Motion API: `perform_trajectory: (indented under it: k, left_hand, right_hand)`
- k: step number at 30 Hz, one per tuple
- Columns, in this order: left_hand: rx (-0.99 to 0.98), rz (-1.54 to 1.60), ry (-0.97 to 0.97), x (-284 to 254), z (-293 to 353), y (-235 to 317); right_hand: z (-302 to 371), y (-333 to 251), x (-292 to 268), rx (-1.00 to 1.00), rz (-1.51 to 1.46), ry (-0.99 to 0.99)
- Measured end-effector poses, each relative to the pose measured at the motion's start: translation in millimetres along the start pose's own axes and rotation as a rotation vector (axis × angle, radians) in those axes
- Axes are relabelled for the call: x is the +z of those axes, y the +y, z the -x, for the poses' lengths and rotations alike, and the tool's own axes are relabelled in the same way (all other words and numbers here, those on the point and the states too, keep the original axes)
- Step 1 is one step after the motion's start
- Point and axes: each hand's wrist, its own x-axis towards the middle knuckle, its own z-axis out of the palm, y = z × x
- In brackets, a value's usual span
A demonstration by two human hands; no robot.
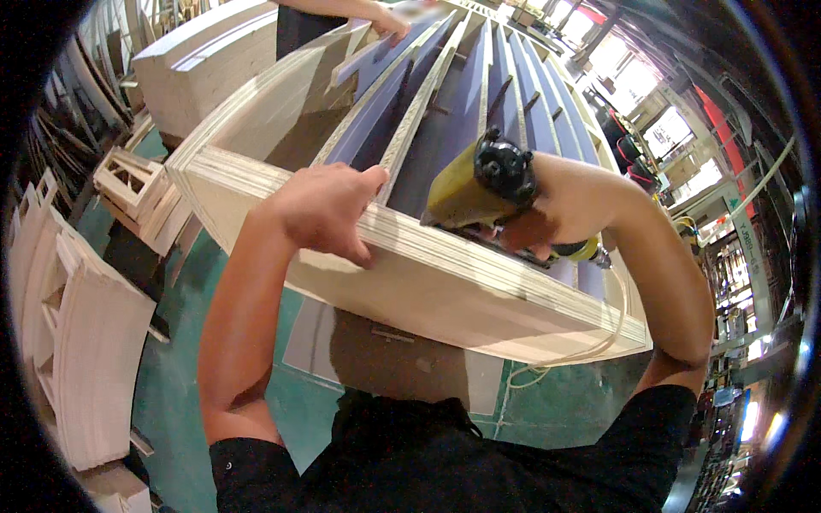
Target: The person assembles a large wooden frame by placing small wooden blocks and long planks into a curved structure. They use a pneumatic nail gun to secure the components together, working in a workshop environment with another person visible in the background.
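My right hand (556, 209) is wrapped round a yellow and black air nail gun (475, 184), whose lower part is over the near plywood end board (479, 282) of a large wooden frame. A pale hose (623, 316) trails from the gun's handle end. My left hand (329, 209) grips the same board further left, one fingertip by the end of a slat and the thumb hanging over the outer face. Long bluish-grey slats (466, 128) with pale edges run away from the board inside the frame. The gun's tip is hidden from this view.
At the far left of the frame, another person's hand (391, 24) touches a slat. Stacked curved wooden panels (103, 342) stand on the left, with a small wooden frame (130, 181) beyond them. The green floor (184, 385) shows below. Machinery and shelving line the right.
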Motion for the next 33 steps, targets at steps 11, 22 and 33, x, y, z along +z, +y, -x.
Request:
perform_trajectory:
  k: [11,22,33]
  left_hand:
    - [-0.037,0.141,-0.022,-1,0,-7]
    - [0.147,0.177,-0.141,-2,-9,-29]
    - [0.143,0.181,-0.143,-7,-9,-40]
  right_hand:
    - [4,24,11,-0.122,-0.100,0.038]
    - [-36,-10,-4,-0.023,-0.106,0.086]
    - [-66,-22,1,0.035,-0.075,0.082]
